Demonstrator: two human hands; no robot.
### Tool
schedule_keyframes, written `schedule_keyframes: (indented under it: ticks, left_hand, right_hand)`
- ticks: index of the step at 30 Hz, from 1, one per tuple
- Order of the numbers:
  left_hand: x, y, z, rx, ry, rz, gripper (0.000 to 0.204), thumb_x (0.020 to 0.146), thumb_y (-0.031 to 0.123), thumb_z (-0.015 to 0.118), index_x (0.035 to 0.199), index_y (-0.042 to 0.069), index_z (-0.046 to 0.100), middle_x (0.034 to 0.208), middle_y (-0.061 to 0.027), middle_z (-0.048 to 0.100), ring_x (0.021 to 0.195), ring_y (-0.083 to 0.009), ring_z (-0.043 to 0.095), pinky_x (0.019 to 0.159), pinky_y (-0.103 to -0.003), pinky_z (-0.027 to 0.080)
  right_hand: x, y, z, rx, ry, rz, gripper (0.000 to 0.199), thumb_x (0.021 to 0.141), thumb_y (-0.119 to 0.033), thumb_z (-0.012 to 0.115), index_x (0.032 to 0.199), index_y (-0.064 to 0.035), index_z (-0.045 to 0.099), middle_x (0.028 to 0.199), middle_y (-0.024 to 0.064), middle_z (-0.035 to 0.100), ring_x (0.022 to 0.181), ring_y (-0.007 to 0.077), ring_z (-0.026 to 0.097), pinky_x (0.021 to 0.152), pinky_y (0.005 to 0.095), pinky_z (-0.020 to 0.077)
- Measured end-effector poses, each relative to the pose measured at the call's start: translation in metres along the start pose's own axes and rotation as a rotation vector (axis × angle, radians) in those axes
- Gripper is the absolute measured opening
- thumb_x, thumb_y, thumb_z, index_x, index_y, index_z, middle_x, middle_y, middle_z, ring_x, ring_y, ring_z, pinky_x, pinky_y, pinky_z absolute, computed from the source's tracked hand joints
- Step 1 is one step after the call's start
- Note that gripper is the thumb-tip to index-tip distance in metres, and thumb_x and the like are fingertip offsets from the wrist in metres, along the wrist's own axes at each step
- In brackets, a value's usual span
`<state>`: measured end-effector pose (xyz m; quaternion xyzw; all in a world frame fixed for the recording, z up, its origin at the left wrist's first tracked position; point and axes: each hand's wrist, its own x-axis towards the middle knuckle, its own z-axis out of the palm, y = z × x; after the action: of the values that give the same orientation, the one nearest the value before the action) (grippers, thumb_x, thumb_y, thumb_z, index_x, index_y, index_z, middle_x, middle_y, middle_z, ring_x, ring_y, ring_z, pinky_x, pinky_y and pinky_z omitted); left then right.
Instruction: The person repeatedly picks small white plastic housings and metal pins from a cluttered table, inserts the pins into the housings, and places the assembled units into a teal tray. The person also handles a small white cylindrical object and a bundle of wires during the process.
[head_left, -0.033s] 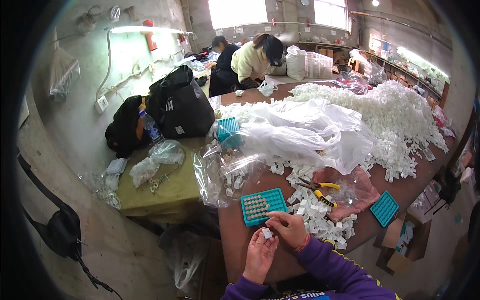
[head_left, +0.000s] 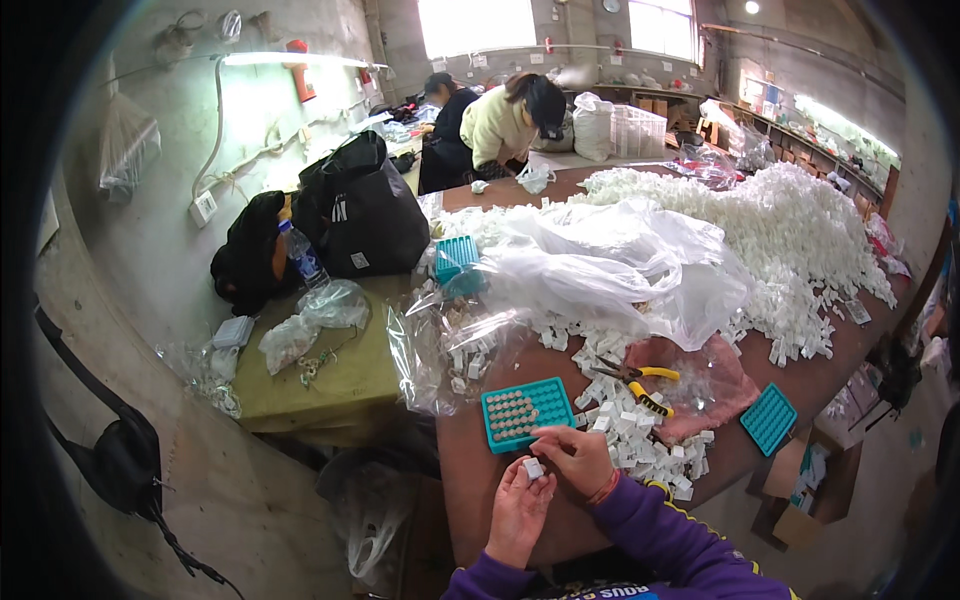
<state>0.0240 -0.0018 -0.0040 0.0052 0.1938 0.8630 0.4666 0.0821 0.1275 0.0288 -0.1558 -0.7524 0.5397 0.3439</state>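
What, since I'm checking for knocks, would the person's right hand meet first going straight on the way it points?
The right hand would probably meet the teal, rectangular, plastic-looking tray partly filled with round, beige pieces, though depth is unclear, so it might pass over.

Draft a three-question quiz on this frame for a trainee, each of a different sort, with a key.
1. True or false: the left hand holds a small white piece.
2. Which tool lies on the table beyond the right hand?
a) a hammer
b) yellow-and-black pliers
c) a paintbrush
3. Fill in the colour: the tray just beyond the hands, partly filled with round pieces, is ____.

Key: 1. True. 2. b. 3. Teal.
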Motion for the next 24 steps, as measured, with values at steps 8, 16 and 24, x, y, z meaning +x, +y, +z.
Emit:
schedule_keyframes:
  ticks: [8,16,24]
  left_hand:
    - [0.002,0.000,-0.004,-0.010,-0.010,-0.013,0.020,0.097,0.017,0.056,0.114,0.006,0.056,0.097,-0.0093,0.066,0.084,-0.0166,0.065,0.093,-0.036,0.052]
    - [0.003,0.001,0.000,-0.001,-0.043,-0.006,0.022,0.097,0.016,0.057,0.116,0.004,0.055,0.098,-0.0091,0.066,0.086,-0.0163,0.065,0.092,-0.035,0.052]
    - [0.001,0.004,0.009,0.006,-0.002,-0.045,0.027,0.097,0.016,0.057,0.120,0.003,0.054,0.102,-0.0082,0.064,0.087,-0.0150,0.063,0.087,-0.031,0.053]
  right_hand:
    - [0.004,-0.001,0.001,-0.039,0.044,-0.139,0.008,0.082,-0.004,0.070,0.090,-0.0032,0.070,0.086,0.0098,0.071,0.073,0.0184,0.070,0.066,0.0260,0.0541]
    - [0.003,-0.009,0.002,0.167,0.035,0.114,0.006,0.082,-0.002,0.070,0.088,-0.0009,0.068,0.085,0.0065,0.069,0.073,0.0101,0.065,0.066,0.0221,0.0509]
    - [-0.001,-0.024,-0.027,0.314,-0.197,0.283,0.008,0.086,-0.003,0.066,0.092,0.0020,0.065,0.082,0.0055,0.069,0.076,0.0085,0.064,0.069,0.0213,0.0505]
